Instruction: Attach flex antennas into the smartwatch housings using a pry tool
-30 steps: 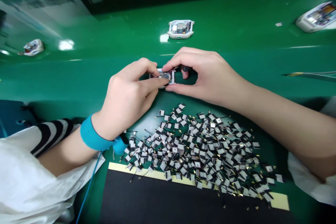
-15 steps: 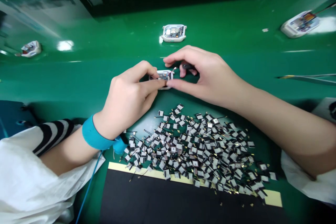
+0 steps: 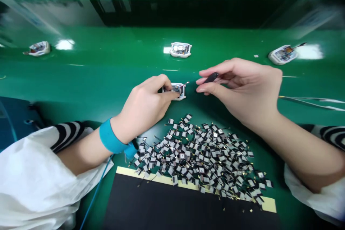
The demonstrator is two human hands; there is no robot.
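My left hand (image 3: 151,100) grips a white smartwatch case (image 3: 184,93) with an exposed circuit board, thumb and fingers closed over its left part. A thin wire sticks up at the case's upper right corner. To the right of the case, and apart from it, my right hand (image 3: 239,86) holds a short black stick-like tool (image 3: 211,78) between thumb and fingers; its exact kind is unclear. Below both hands lies a heap of small grey-and-black pieces with short leads (image 3: 199,158), several with gold-coloured ends.
Similar open white cases stand farther back: one in the middle (image 3: 180,50), one at left (image 3: 39,48), one at right (image 3: 283,55). Tweezers (image 3: 312,101) lie at right. A black sheet with a yellow edge (image 3: 269,205) is in front, a blue box (image 3: 16,122) at left.
My right hand has drawn away from the case to the right, and the black tool now shows between its fingers. My left hand stays on the case. The camera view has shifted.
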